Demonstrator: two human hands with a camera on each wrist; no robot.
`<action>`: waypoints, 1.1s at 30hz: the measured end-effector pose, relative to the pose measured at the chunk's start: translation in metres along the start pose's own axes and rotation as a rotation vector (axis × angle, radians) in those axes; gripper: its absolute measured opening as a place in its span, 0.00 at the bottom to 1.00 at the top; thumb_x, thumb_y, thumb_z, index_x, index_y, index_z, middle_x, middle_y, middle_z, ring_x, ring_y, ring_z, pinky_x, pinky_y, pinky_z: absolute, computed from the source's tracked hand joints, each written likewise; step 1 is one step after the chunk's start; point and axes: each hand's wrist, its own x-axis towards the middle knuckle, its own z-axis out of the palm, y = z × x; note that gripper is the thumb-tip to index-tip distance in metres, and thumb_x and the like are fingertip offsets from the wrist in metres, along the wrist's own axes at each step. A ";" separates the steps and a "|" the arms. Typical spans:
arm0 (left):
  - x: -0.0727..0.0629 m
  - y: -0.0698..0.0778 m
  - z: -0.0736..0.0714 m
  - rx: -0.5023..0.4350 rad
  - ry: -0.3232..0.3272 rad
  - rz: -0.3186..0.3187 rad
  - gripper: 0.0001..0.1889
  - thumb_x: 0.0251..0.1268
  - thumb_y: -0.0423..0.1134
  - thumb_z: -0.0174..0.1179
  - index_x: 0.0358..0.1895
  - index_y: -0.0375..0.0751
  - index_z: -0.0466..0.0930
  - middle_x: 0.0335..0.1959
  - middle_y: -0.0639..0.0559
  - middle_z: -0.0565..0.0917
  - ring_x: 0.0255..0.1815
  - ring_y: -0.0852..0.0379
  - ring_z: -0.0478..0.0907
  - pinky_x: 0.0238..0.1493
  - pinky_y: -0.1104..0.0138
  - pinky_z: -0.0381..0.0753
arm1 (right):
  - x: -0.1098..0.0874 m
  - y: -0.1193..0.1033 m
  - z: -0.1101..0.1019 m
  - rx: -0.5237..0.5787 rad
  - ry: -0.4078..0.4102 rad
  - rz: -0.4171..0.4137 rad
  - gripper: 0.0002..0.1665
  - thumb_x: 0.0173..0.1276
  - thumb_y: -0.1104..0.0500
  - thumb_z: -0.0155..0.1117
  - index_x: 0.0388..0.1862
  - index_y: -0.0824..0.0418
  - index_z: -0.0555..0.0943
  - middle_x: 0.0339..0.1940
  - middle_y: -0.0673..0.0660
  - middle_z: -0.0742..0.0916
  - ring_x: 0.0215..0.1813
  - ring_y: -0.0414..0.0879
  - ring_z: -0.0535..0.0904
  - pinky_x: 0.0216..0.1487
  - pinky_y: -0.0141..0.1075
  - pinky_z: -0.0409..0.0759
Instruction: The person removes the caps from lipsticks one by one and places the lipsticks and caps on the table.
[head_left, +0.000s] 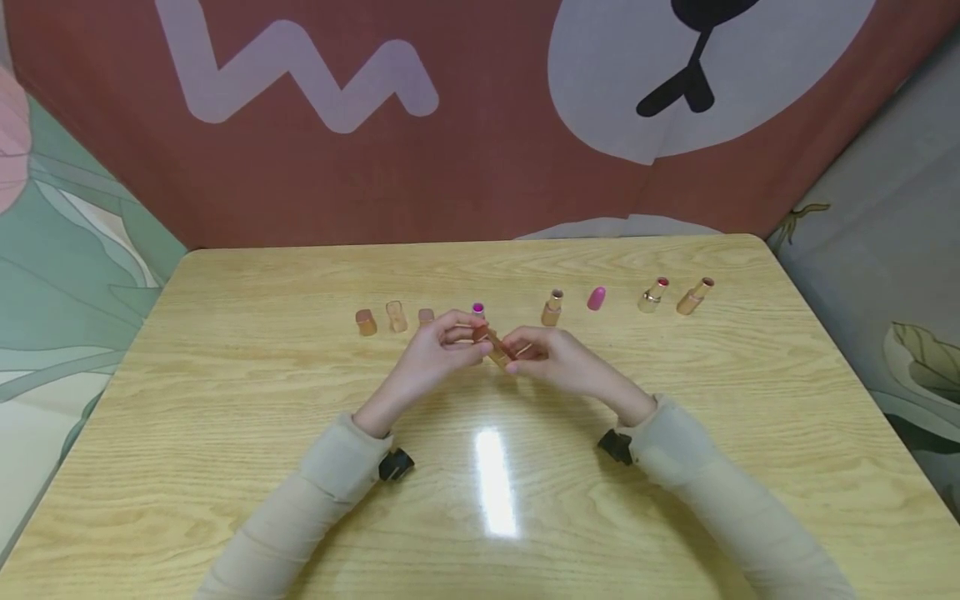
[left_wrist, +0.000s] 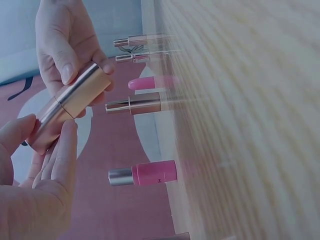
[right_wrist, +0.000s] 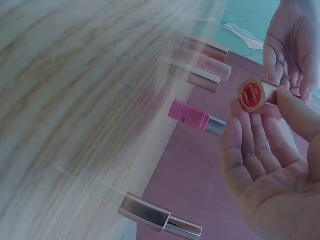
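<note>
Both hands hold a rose-gold lipstick tube (head_left: pixel 497 350) above the table, tilted between them. A seam runs round the middle of the tube in the left wrist view. My left hand (head_left: pixel 448 343) pinches one end between thumb and fingers, while my right hand (head_left: pixel 553 358) grips the other end. A red label (right_wrist: pixel 252 95) shows on the flat base at the right-hand end in the right wrist view. Just behind the hands stands an uncapped lipstick with a pink base (left_wrist: pixel 155 173) and a silver collar, partly covered by the left hand in the head view.
Left of the hands stand a brown-gold cap (head_left: pixel 366 322), a clear cap (head_left: pixel 396 317) and another rose-gold cap (head_left: pixel 426 317). To the right are an uncapped gold lipstick (head_left: pixel 552 310), a pink cap (head_left: pixel 596 298) and two more uncapped lipsticks, one red-tipped (head_left: pixel 651 297), one brownish (head_left: pixel 693 297).
</note>
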 end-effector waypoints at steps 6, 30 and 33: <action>0.000 -0.001 0.000 -0.039 0.005 0.000 0.17 0.64 0.32 0.60 0.55 0.33 0.74 0.55 0.37 0.80 0.58 0.49 0.78 0.52 0.61 0.84 | -0.001 -0.002 -0.002 0.003 -0.021 -0.003 0.14 0.65 0.66 0.62 0.50 0.67 0.79 0.46 0.64 0.86 0.45 0.51 0.84 0.44 0.33 0.83; 0.001 0.005 0.002 -0.038 0.069 -0.025 0.14 0.62 0.32 0.62 0.50 0.32 0.77 0.49 0.37 0.84 0.45 0.60 0.83 0.48 0.64 0.85 | -0.001 -0.002 0.001 0.023 0.020 0.016 0.14 0.68 0.60 0.62 0.50 0.65 0.80 0.41 0.61 0.87 0.42 0.44 0.82 0.47 0.36 0.83; 0.002 0.006 0.003 -0.053 0.066 -0.031 0.14 0.62 0.32 0.62 0.50 0.32 0.77 0.48 0.38 0.84 0.43 0.61 0.83 0.48 0.64 0.85 | 0.000 -0.001 0.002 0.014 0.048 0.012 0.13 0.68 0.58 0.62 0.47 0.63 0.81 0.38 0.59 0.87 0.38 0.40 0.82 0.44 0.33 0.81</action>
